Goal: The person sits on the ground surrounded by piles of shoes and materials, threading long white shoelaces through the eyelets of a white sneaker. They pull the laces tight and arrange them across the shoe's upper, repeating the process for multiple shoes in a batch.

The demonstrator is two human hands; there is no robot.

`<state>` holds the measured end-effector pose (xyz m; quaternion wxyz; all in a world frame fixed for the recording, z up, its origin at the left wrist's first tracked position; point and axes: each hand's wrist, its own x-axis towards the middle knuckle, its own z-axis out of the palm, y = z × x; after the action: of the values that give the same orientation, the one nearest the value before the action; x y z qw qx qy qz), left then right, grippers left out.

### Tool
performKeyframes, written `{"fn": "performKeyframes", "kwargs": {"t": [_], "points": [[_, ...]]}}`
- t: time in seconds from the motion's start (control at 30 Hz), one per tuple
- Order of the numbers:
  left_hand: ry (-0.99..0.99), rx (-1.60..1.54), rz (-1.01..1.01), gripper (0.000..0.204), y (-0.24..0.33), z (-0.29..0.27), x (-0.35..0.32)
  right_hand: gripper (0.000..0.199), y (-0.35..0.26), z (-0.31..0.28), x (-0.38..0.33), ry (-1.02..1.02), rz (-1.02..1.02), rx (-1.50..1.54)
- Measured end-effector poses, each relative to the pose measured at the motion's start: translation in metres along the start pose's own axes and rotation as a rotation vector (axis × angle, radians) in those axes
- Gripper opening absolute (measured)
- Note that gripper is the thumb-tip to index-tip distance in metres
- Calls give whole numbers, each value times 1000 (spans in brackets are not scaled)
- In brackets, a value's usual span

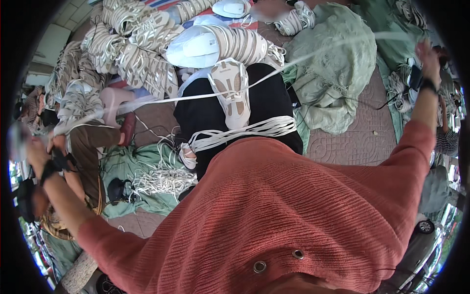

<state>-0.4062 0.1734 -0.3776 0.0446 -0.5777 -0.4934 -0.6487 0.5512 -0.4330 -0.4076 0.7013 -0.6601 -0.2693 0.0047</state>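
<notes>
A white and tan sneaker lies on my lap over black trousers. A long white shoelace runs through it and stretches taut out to both sides. My left hand is far out at the left edge, shut on one end of the lace. Raised high at the upper right, my right hand grips the other end. A bundle of white laces lies across my thighs. My arms are in a rust-red ribbed sweater.
A heap of similar sneakers fills the top left. A pale green sack lies to the right on patterned brick paving. More loose laces sit on green cloth at the left, beside a seated person.
</notes>
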Motion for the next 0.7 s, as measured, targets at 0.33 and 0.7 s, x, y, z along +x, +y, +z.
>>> {"fn": "performKeyframes", "kwargs": {"t": [0.33, 0.7], "points": [[-1066, -186, -198, 19, 113, 71, -440, 14, 230, 206, -245, -163, 546, 250], [-1472, -261, -55, 10, 157, 81, -516, 17, 138, 399, -368, -1155, -816, -378]]}}
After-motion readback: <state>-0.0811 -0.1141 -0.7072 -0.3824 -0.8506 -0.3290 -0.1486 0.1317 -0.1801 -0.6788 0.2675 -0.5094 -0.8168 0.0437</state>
